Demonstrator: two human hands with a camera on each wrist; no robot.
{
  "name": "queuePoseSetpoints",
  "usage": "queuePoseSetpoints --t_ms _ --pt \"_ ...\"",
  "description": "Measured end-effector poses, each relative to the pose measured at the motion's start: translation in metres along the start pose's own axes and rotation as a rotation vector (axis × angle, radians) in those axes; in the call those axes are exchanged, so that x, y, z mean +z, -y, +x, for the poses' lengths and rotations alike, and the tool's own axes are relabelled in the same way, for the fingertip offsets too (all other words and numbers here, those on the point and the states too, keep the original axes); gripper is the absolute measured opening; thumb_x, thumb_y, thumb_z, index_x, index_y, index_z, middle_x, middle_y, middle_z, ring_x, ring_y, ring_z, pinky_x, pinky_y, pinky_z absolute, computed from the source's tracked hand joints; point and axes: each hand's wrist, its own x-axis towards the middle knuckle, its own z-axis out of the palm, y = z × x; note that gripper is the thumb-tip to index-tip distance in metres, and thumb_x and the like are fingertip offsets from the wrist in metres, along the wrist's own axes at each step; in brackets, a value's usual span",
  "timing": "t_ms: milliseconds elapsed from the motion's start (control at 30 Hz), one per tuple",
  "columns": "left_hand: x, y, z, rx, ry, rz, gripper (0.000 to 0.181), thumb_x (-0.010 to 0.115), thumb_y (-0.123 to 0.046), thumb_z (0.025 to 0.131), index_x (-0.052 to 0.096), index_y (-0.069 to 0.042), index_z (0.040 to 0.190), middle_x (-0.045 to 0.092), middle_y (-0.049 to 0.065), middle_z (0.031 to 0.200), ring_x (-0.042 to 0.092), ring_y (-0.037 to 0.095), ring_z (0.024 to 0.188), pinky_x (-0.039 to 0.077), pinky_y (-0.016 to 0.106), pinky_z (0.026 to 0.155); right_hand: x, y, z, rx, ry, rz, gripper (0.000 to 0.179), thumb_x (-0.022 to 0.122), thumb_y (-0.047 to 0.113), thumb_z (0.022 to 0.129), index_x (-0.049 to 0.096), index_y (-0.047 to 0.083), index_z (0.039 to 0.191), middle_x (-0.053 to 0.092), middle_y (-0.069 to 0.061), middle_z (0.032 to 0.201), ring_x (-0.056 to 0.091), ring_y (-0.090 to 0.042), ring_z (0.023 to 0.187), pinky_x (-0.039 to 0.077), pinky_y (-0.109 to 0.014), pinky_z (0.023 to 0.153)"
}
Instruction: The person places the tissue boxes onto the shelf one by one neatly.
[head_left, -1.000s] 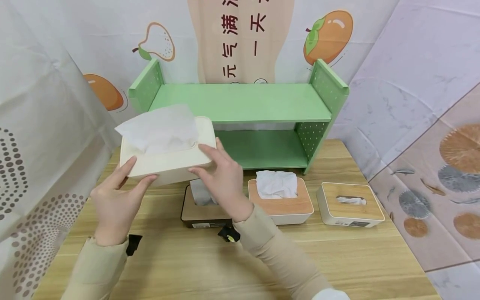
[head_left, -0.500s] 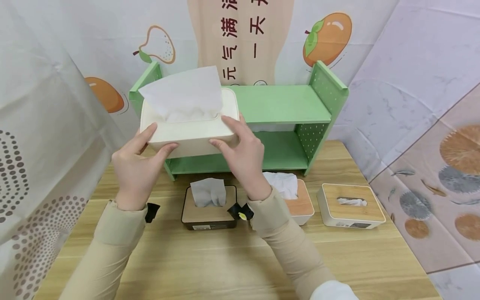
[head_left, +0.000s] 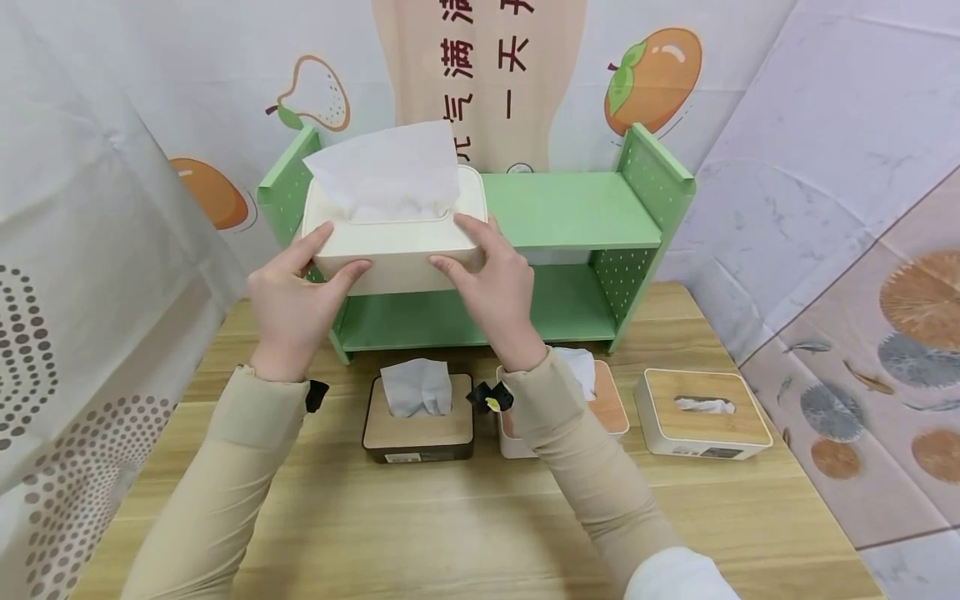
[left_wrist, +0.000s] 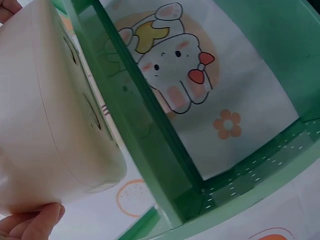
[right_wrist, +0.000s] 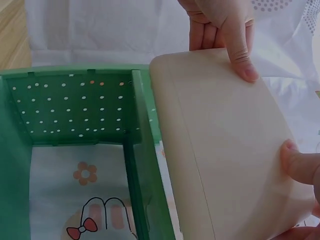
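Left hand [head_left: 297, 298] and right hand [head_left: 497, 287] pinch the tissue box [head_left: 397, 238] near the shelf [head_left: 573, 208], apparently mid-carry. Shelving it likely wants level lowering.

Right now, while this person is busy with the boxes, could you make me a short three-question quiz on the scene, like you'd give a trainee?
1. Multiple choice: what do the left hand and right hand grip together? A) the green shelf; B) a cream tissue box; C) a drinking cup.
2. True or false: of the boxes standing on the table, the dark-based box is furthest to the person's left.
3. Count: how many boxes stand on the table, leaving out the gripped one?

Key:
1. B.
2. True.
3. Three: the dark-based box, the half-hidden box behind the right sleeve, and the rightmost box.
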Motion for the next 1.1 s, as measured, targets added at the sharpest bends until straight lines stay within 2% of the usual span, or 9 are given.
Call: queuePoseSetpoints --t_ms 67,200,400,467,567,667,833,967,1100 --pt "0.002 0.004 0.001 0.003 0.009 0.005 0.056 0.086 -0.021 0.067 0.067 -0.003 0.116 0.07 0.019 0.105 0.035 -0.002 0.047 0.03 0.007 0.05 0.002 -0.002 0.002 0.01 0.015 -0.012 0.054 0.079 0.03 0.075 0.064 0.012 0.124 0.064 -0.006 0.123 0.049 -0.028 0.127 0.042 -0.035 0.051" --pt "0.005 0.01 0.003 0.006 0.017 0.016 0.056 0.086 -0.018 0.067 0.067 -0.002 0.116 0.07 0.02 0.102 0.033 -0.001 0.046 0.028 0.008 0.049 0.005 -0.005 0.005 0.005 0.03 -0.04 0.054 0.079 0.031 0.076 0.063 0.012 0.125 0.064 -0.004 0.123 0.049 -0.028 0.127 0.039 -0.035 0.049" --pt "0.008 0.013 0.009 -0.004 0.037 0.065 0.056 0.084 -0.024 0.071 0.066 -0.003 0.119 0.07 0.018 0.105 0.035 0.009 0.05 0.028 0.011 0.052 0.008 -0.007 0.012 -0.024 0.031 -0.086 0.055 0.077 0.033 0.078 0.062 0.013 0.127 0.062 -0.003 0.128 0.049 -0.029 0.128 0.052 -0.039 0.072" --pt "0.009 0.013 0.011 -0.005 0.045 0.077 0.056 0.083 -0.025 0.072 0.065 -0.003 0.121 0.07 0.017 0.108 0.039 0.014 0.054 0.029 0.012 0.055 0.009 -0.007 0.014 -0.026 0.044 -0.094 0.055 0.076 0.034 0.08 0.06 0.013 0.128 0.058 -0.006 0.133 0.053 -0.03 0.123 0.052 -0.04 0.074" --pt "0.011 0.014 0.015 -0.007 0.056 0.084 0.056 0.082 -0.026 0.074 0.064 -0.002 0.122 0.068 0.017 0.112 0.046 0.02 0.06 0.031 0.013 0.059 0.01 -0.008 0.017 -0.034 0.066 -0.107 0.056 0.074 0.034 0.082 0.058 0.014 0.131 0.051 -0.012 0.14 0.064 -0.033 0.103 0.05 -0.039 0.065" --pt "0.012 0.015 0.019 -0.025 0.073 0.077 0.055 0.08 -0.028 0.076 0.064 -0.003 0.123 0.068 0.018 0.113 0.055 0.026 0.068 0.036 0.017 0.064 0.012 -0.01 0.02 -0.053 0.076 -0.119 0.057 0.074 0.034 0.082 0.055 0.014 0.132 0.047 -0.015 0.142 0.065 -0.034 0.086 0.048 -0.04 0.061" --pt "0.016 0.016 0.028 -0.072 0.112 0.075 0.055 0.077 -0.03 0.079 0.062 -0.006 0.125 0.066 0.017 0.118 0.063 0.029 0.083 0.048 0.036 0.076 0.014 -0.014 0.028 -0.043 0.092 -0.146 0.058 0.074 0.034 0.081 0.053 0.016 0.132 0.045 -0.017 0.143 0.063 -0.035 0.099 0.051 -0.044 0.072" --pt "0.02 0.02 0.034 -0.086 0.129 0.053 0.055 0.078 -0.027 0.078 0.062 -0.004 0.125 0.064 0.017 0.12 0.065 0.03 0.098 0.051 0.041 0.088 0.015 -0.017 0.034 -0.024 0.119 -0.169 0.059 0.074 0.035 0.081 0.052 0.016 0.133 0.036 -0.019 0.149 0.065 -0.038 0.091 0.052 -0.044 0.07" --pt "0.022 0.024 0.04 -0.086 0.136 0.04 0.054 0.079 -0.024 0.077 0.062 -0.001 0.124 0.056 0.018 0.132 0.052 0.026 0.125 0.049 0.042 0.094 0.015 -0.019 0.04 -0.023 0.148 -0.184 0.06 0.074 0.035 0.082 0.051 0.015 0.134 0.032 -0.019 0.151 0.064 -0.039 0.099 0.052 -0.044 0.071"
